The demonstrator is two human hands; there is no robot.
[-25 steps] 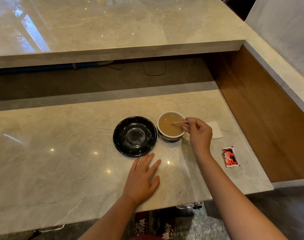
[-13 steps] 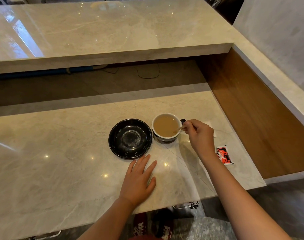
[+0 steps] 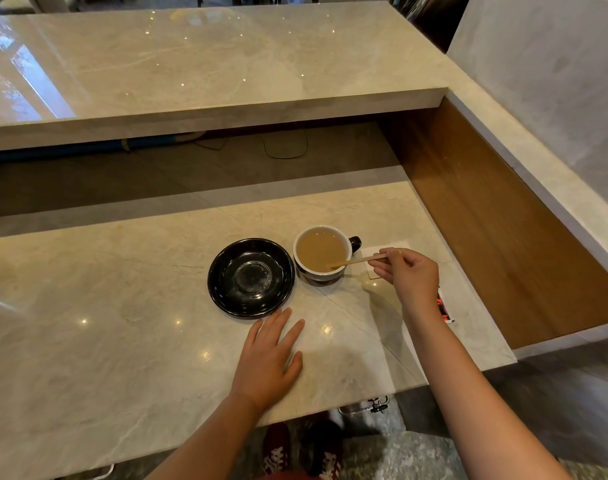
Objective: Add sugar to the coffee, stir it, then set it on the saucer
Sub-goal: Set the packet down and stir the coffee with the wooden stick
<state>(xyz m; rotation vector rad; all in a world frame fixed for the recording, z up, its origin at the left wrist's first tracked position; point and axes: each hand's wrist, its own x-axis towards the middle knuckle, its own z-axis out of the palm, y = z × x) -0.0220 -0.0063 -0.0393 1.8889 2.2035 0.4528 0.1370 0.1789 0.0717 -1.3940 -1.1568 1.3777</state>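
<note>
Marble counter point(image 3: 88, 341), so everything's easy to spot. Leftmost is the black saucer point(image 3: 251, 277), empty, with nothing set on it yet. Just below it the left hand point(image 3: 268, 358) lies flat on the stone, fingers spread and holding nothing. Next over, right beside the saucer and maybe just touching it, sits the coffee cup point(image 3: 322, 253), full of milky coffee, handle pointing away to the right. The wooden stir stick point(image 3: 356, 261) has its tip in the coffee near the rim, and the right hand point(image 3: 408, 277) pinches its far end between thumb and fingertips. Behind that wrist there's a red packet point(image 3: 444, 308), mostly hidden, probably the sugar. So I'd say sugar's in, stirring's underway, and moving the cup onto the saucer is what's left.
</note>
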